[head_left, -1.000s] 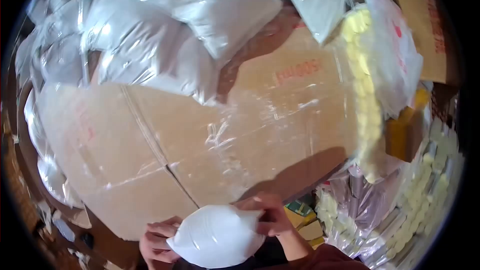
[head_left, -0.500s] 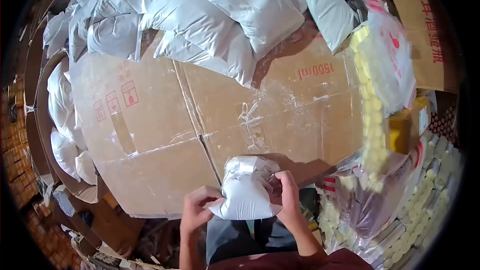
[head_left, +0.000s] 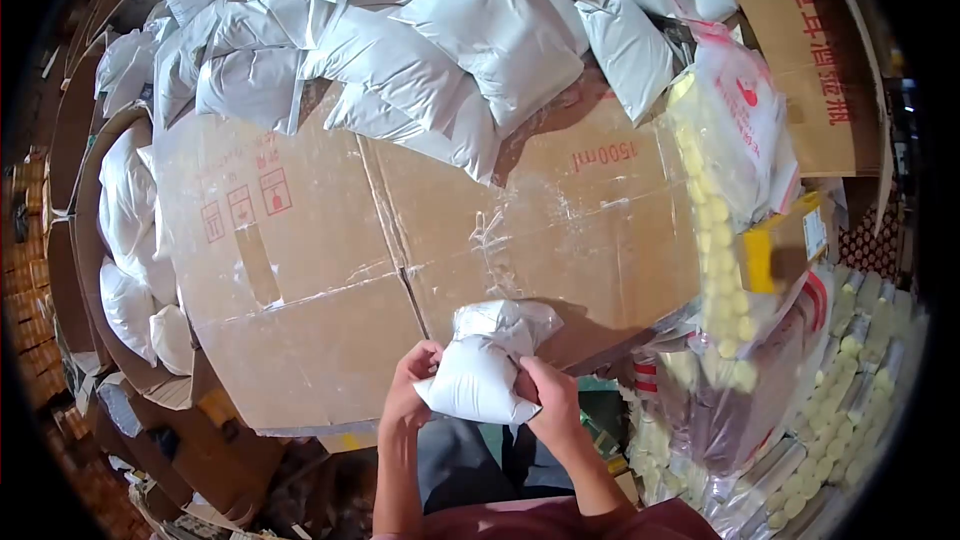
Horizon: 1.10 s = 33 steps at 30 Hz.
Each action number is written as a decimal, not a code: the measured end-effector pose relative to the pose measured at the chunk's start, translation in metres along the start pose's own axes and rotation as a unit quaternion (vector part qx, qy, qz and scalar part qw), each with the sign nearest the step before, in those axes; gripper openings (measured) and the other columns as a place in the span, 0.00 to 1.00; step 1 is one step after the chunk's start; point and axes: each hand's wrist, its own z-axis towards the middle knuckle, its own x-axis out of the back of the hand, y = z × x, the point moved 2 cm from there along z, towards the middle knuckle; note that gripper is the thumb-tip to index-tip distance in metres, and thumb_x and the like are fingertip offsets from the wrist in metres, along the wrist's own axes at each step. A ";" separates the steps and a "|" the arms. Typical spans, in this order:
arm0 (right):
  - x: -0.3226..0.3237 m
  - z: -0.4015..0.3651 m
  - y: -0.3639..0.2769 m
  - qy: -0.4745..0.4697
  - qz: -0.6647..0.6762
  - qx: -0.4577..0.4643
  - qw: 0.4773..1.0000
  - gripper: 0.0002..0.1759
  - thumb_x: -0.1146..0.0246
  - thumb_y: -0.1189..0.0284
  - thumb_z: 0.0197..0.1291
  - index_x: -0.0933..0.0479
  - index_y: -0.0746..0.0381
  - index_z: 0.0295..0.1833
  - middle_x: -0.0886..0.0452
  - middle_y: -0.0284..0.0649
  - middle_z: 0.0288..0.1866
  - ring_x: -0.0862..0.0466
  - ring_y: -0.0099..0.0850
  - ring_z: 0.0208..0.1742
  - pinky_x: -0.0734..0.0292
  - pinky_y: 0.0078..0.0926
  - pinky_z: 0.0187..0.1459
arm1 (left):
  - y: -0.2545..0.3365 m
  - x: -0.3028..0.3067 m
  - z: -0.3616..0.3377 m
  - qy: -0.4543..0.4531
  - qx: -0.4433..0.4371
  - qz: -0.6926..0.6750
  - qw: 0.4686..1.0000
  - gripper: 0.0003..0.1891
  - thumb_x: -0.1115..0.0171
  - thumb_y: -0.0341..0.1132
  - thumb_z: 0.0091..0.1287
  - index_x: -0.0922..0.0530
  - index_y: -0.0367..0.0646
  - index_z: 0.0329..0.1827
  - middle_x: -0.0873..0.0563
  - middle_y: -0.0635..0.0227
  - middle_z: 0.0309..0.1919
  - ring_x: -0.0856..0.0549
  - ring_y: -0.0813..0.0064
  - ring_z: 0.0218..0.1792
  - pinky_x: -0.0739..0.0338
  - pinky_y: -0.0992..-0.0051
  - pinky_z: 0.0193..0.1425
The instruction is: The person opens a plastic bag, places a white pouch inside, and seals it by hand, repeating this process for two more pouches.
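A plump white plastic bag [head_left: 478,382] is held between my two hands over the near edge of the cardboard sheet [head_left: 300,270]. My left hand [head_left: 410,383] has its fingers closed on the bag's left side. On the other side, my right hand [head_left: 550,398] grips the right edge, thumb toward the top. The bag's upper part is crinkled and folded back, lying over the cardboard, while its full lower part bulges toward me. A lower corner sticks out beside each hand.
Filled white bags [head_left: 400,60] are heaped along the cardboard's far side. More white bags [head_left: 127,210] sit in a carton at left. To the right are plastic-wrapped rows of pale yellow pieces [head_left: 715,240], a yellow box [head_left: 775,250] and clear wrapping [head_left: 715,410].
Both hands have drawn closer together around the white bag. Its lower edge has risen slightly and its upper part now leans to the right. The whole view has shifted a little.
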 end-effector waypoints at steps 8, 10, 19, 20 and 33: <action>0.034 -0.034 -0.002 0.047 -0.082 0.025 0.995 0.13 0.35 0.83 0.48 0.20 0.69 0.43 0.17 0.52 0.37 0.15 0.45 0.34 0.21 0.31 0.35 | 0.059 -0.080 -0.057 0.046 -0.148 0.492 0.856 0.24 0.35 0.21 0.54 0.20 0.44 0.57 0.23 0.71 0.26 0.23 0.81 0.28 0.29 0.81 0.33; 0.047 -0.029 -0.017 0.052 -0.099 0.088 0.990 0.15 0.34 0.83 0.47 0.20 0.68 0.44 0.17 0.52 0.40 0.15 0.45 0.36 0.20 0.32 0.36 | 0.069 -0.097 -0.070 -0.007 -0.217 0.573 0.790 0.27 0.36 0.20 0.53 0.21 0.46 0.60 0.23 0.64 0.31 0.21 0.75 0.29 0.25 0.78 0.36; 0.044 -0.030 -0.018 -0.102 -0.056 0.108 0.987 0.29 0.35 0.84 0.49 0.24 0.64 0.61 0.19 0.48 0.49 0.17 0.40 0.45 0.20 0.29 0.44 | 0.066 -0.087 -0.081 -0.108 -0.296 0.617 0.721 0.22 0.34 0.22 0.49 0.16 0.43 0.51 0.21 0.64 0.40 0.18 0.66 0.33 0.21 0.70 0.37; 0.044 -0.033 -0.019 -0.093 -0.077 0.112 0.986 0.28 0.35 0.84 0.49 0.24 0.65 0.60 0.19 0.47 0.49 0.16 0.40 0.45 0.20 0.28 0.43 | 0.065 -0.086 -0.082 -0.111 -0.310 0.618 0.714 0.22 0.33 0.22 0.48 0.16 0.42 0.50 0.20 0.64 0.40 0.18 0.66 0.33 0.21 0.70 0.36; 0.043 -0.047 -0.006 -0.045 -0.040 0.011 0.998 0.24 0.36 0.84 0.49 0.28 0.67 0.55 0.19 0.47 0.40 0.16 0.42 0.36 0.21 0.30 0.34 | 0.027 -0.092 -0.104 0.202 -0.318 0.577 0.725 0.17 0.37 0.19 0.53 0.20 0.36 0.47 0.23 0.57 0.37 0.19 0.62 0.35 0.23 0.72 0.39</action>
